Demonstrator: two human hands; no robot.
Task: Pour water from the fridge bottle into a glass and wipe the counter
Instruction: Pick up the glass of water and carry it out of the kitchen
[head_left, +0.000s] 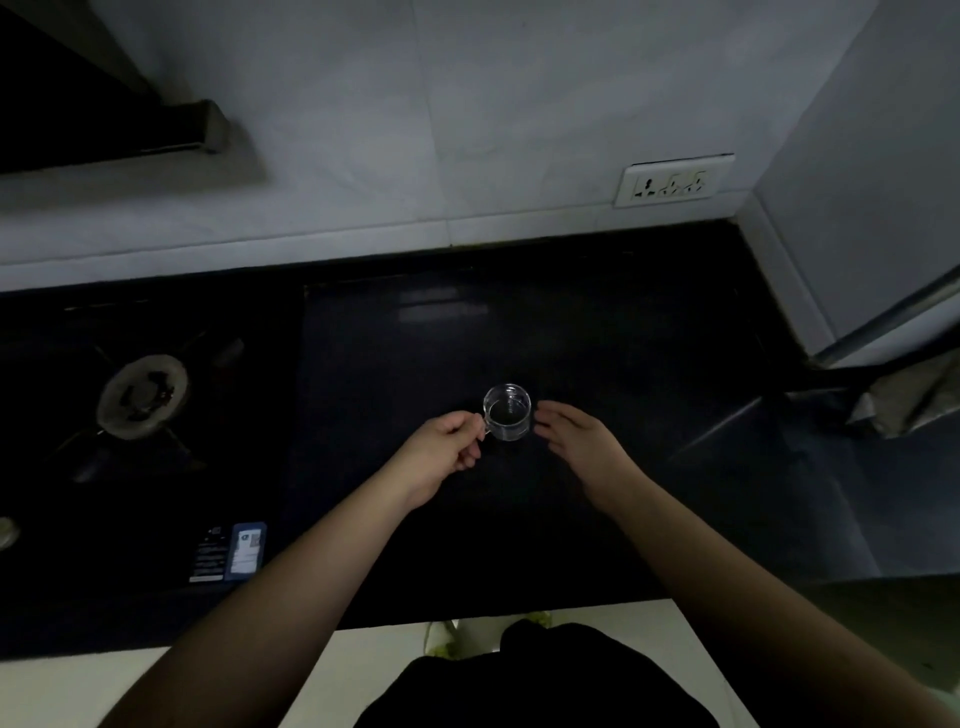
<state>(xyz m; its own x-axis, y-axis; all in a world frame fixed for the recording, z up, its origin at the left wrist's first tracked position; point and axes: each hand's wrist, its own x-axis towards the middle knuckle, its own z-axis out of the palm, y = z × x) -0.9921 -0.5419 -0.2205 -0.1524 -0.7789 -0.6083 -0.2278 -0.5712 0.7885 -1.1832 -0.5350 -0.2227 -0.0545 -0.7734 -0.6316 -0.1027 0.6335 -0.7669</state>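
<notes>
One glass (507, 412), clear and with a small handle, stands upright on the dark tabletop (597, 332). Two bare hands reach toward it. The left hand (449, 449) has its fingers (470, 422) curled, and their tips pinch the handle, which juts from the glass on the side facing them. The right hand (576, 434) lies just beside the glass on the opposite side; its fingers (553, 415) are loosely spread and hold nothing, their tips close to the glass wall though contact cannot be told in the dim light. Whether the glass holds water cannot be told either. Well to the outside of the left fingers sits one stove (140, 447) with one full burner (142, 396) showing. Beyond the right fingers, on the wall, is one socket plate (674, 182).
</notes>
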